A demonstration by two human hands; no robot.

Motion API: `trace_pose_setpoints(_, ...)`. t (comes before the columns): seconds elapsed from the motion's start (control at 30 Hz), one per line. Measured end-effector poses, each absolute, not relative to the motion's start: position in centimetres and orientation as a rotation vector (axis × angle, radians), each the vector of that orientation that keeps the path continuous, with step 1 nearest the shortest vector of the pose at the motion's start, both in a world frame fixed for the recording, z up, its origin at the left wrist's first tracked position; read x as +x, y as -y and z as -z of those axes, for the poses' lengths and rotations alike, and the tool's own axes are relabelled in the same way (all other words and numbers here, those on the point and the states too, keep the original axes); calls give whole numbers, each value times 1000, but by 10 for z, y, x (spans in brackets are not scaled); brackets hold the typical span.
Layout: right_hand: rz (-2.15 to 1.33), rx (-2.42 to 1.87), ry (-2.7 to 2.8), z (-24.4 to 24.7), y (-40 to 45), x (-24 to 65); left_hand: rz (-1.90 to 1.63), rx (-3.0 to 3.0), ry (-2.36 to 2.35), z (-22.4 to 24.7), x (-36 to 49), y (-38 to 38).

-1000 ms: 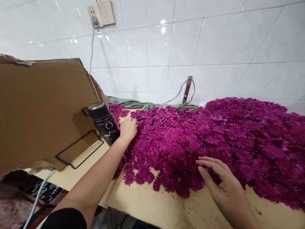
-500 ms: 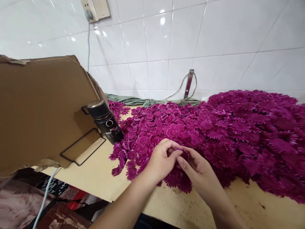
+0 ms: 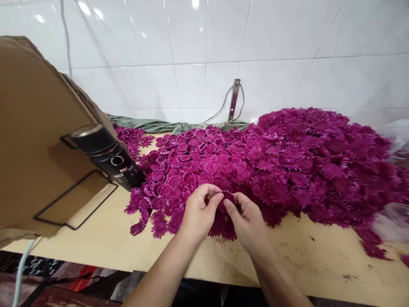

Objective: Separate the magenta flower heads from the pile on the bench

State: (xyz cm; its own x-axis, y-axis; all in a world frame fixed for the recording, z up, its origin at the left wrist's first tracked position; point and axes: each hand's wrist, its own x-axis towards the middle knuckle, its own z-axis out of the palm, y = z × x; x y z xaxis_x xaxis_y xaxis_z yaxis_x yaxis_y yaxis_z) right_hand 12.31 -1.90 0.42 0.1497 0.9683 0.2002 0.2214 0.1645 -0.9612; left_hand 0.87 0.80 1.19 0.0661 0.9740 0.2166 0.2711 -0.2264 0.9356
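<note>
My left hand (image 3: 200, 212) and my right hand (image 3: 247, 217) meet over the front of a large heap of magenta petal discs (image 3: 211, 164). Between their thumbs and fingertips they pinch one magenta flower piece (image 3: 226, 197), each hand on one side of it. The fingers partly cover this piece, and its lower edge blends into the heap behind. Some loose discs lie just left of my left hand.
A black vacuum bottle (image 3: 110, 155) stands left of the heap, beside a cardboard box (image 3: 35, 136) and a black wire frame (image 3: 78, 196). Clear plastic (image 3: 393, 221) lies at the right. Behind are green cloth (image 3: 150, 124), a metal strip (image 3: 234, 99) and tiled wall.
The view has shifted right, so the box and bottle sit further left and plastic shows at the right. My fingertips have drawn slightly apart, and the held piece shows more.
</note>
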Motion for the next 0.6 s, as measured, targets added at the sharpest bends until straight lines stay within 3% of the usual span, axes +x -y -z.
trace_pose_setpoints(0.23, -825, -1309, 1287, -1, 17, 133, -1248, 2136, -1127, -14, 9, -1)
trace_pose_setpoints(0.6, -621, -1432, 1351, -3, 21, 147, -986, 2012, -1130, -15, 23, -6)
